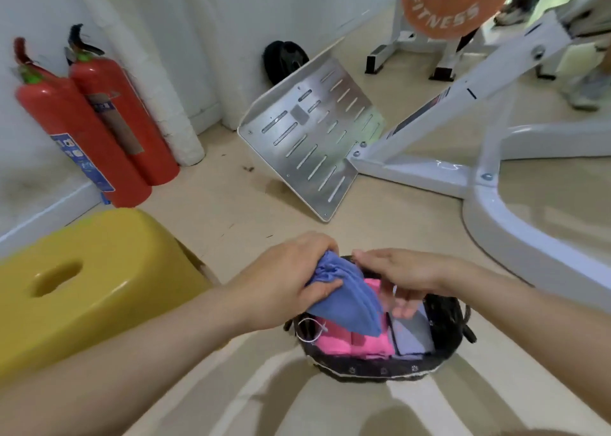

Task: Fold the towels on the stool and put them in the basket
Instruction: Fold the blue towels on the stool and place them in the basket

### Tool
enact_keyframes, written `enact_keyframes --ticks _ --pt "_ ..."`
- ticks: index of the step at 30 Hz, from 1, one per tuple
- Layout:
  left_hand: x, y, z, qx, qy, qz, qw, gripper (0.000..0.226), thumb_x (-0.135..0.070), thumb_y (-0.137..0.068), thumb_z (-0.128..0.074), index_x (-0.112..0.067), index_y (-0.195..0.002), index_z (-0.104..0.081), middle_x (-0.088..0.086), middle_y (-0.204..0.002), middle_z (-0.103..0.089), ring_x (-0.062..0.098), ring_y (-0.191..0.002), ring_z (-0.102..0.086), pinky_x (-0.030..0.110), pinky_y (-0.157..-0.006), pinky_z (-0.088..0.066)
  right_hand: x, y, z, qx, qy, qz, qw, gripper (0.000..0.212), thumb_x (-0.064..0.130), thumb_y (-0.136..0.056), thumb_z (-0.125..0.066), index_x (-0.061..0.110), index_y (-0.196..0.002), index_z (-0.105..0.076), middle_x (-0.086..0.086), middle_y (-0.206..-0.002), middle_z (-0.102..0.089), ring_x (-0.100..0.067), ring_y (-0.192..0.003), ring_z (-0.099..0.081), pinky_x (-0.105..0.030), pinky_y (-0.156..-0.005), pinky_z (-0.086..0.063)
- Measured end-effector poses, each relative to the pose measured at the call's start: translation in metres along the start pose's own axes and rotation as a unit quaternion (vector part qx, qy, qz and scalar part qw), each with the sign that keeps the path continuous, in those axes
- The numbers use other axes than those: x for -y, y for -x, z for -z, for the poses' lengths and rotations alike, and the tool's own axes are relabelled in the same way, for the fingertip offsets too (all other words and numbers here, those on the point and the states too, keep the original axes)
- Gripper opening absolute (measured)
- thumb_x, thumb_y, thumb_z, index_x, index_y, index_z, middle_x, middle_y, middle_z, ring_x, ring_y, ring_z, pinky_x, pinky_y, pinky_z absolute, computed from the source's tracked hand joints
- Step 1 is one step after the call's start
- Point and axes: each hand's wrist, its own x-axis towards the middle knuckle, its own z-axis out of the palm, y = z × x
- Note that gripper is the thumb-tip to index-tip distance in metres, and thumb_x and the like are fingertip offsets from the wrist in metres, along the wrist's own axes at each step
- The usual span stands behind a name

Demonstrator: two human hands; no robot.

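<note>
A dark woven basket (443, 343) stands on the floor in front of me. Inside it lie folded pink towels (344, 343) and a folded pale lavender towel (413, 336). My left hand (284, 280) grips a folded blue towel (350, 303) by its upper end, and the towel slants down into the basket over the pink ones. My right hand (406, 280) hovers over the basket with relaxed fingers reaching down beside the blue towel, holding nothing. The yellow plastic stool (82, 290) stands at the left with a bare top.
Two red fire extinguishers (96, 121) lean against the wall at the left. A slotted metal footplate (307, 137) on a white gym machine frame (496, 184) stands behind the basket. An orange weight plate (453, 2) is at the top right, where a person's legs show.
</note>
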Motion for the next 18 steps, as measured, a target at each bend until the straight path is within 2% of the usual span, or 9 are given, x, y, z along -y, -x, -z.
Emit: enact_keyframes --ticks 2,4,6,8,9,11,13,15,18 --pt "-0.005 -0.010 -0.015 -0.009 -0.098 -0.063 0.993 0.023 -0.038 -0.088 -0.057 -0.025 -0.104 -0.046 -0.005 -0.095 -0.049 0.015 -0.083 -0.047 0.029 -0.063 -0.039 -0.020 -0.002 -0.004 0.102 -0.149 -0.081 0.980 0.069 0.082 -0.080 -0.014 0.034 -0.122 -0.039 -0.027 -0.093 -0.070 -0.033 -0.070 -0.071 -0.031 -0.059 -0.057" --pt "-0.010 -0.017 -0.030 -0.009 -0.190 -0.124 0.974 0.022 -0.031 -0.079 -0.060 -0.022 -0.096 -0.049 -0.002 -0.085 -0.050 0.020 -0.072 -0.049 0.027 -0.049 -0.035 -0.036 -0.009 -0.007 0.146 -0.219 -0.099 0.960 0.081 0.089 -0.070 -0.009 0.032 -0.116 -0.043 -0.034 -0.107 -0.065 -0.044 -0.088 -0.069 -0.036 -0.068 -0.058" --pt "-0.013 -0.023 -0.048 -0.018 -0.225 -0.176 0.958 0.017 -0.015 -0.072 -0.059 -0.018 -0.089 -0.054 0.001 -0.077 -0.050 0.022 -0.064 -0.047 0.028 -0.042 -0.034 -0.054 -0.023 -0.008 0.179 -0.308 -0.090 0.930 0.092 0.092 -0.067 -0.013 0.027 -0.120 -0.051 -0.031 -0.108 -0.064 -0.045 -0.092 -0.067 -0.039 -0.075 -0.056" --pt "-0.013 -0.024 -0.066 -0.021 -0.241 -0.207 0.948 0.023 -0.006 -0.071 -0.054 -0.018 -0.089 -0.049 0.000 -0.072 -0.050 0.020 -0.060 -0.045 0.030 -0.040 -0.038 -0.064 -0.036 -0.008 0.176 -0.415 -0.053 0.891 0.093 0.091 -0.070 -0.027 0.022 -0.123 -0.059 -0.022 -0.102 -0.057 -0.033 -0.081 -0.062 -0.041 -0.079 -0.052" --pt "-0.011 -0.024 -0.076 -0.018 -0.262 -0.219 0.940 0.028 -0.003 -0.070 -0.053 -0.019 -0.091 -0.045 -0.001 -0.071 -0.049 0.019 -0.059 -0.044 0.029 -0.041 -0.038 -0.065 -0.041 -0.008 0.158 -0.442 -0.040 0.882 0.088 0.088 -0.073 -0.034 0.018 -0.119 -0.062 -0.018 -0.098 -0.056 -0.027 -0.075 -0.059 -0.040 -0.077 -0.052" --pt "-0.004 -0.021 -0.098 -0.004 -0.297 -0.238 0.925 0.032 -0.002 -0.069 -0.051 -0.019 -0.096 -0.046 -0.002 -0.073 -0.048 0.018 -0.058 -0.042 0.029 -0.043 -0.038 -0.064 -0.051 -0.010 0.075 -0.438 -0.035 0.895 0.062 0.068 -0.085 -0.048 0.012 -0.105 -0.065 -0.010 -0.080 -0.064 -0.021 -0.065 -0.061 -0.035 -0.072 -0.054" --pt "0.003 -0.018 -0.121 0.009 -0.284 -0.224 0.932 0.029 0.000 -0.070 -0.050 -0.017 -0.093 -0.053 0.000 -0.074 -0.048 0.018 -0.059 -0.040 0.029 -0.046 -0.038 -0.066 -0.068 -0.013 -0.031 -0.414 -0.016 0.910 0.034 0.038 -0.090 -0.061 0.012 -0.111 -0.061 -0.009 -0.085 -0.071 -0.020 -0.072 -0.066 -0.039 -0.073 -0.056" --pt "0.008 -0.017 -0.141 0.010 -0.258 -0.187 0.948 0.026 0.000 -0.070 -0.046 -0.017 -0.087 -0.057 0.000 -0.073 -0.048 0.018 -0.059 -0.040 0.028 -0.047 -0.037 -0.070 -0.085 -0.017 -0.107 -0.397 0.007 0.912 0.034 0.019 -0.087 -0.068 0.011 -0.119 -0.058 -0.011 -0.103 -0.071 -0.023 -0.089 -0.069 -0.039 -0.080 -0.058" --pt "0.016 -0.017 -0.166 0.027 -0.240 -0.142 0.960 0.027 -0.003 -0.070 -0.044 -0.016 -0.090 -0.057 0.001 -0.074 -0.049 0.019 -0.061 -0.042 0.029 -0.047 -0.038 -0.070 -0.095 -0.023 -0.198 -0.327 0.044 0.923 0.030 0.005 -0.083 -0.070 0.005 -0.110 -0.058 -0.012 -0.084 -0.066 -0.018 -0.070 -0.062 -0.018 -0.058 -0.052"
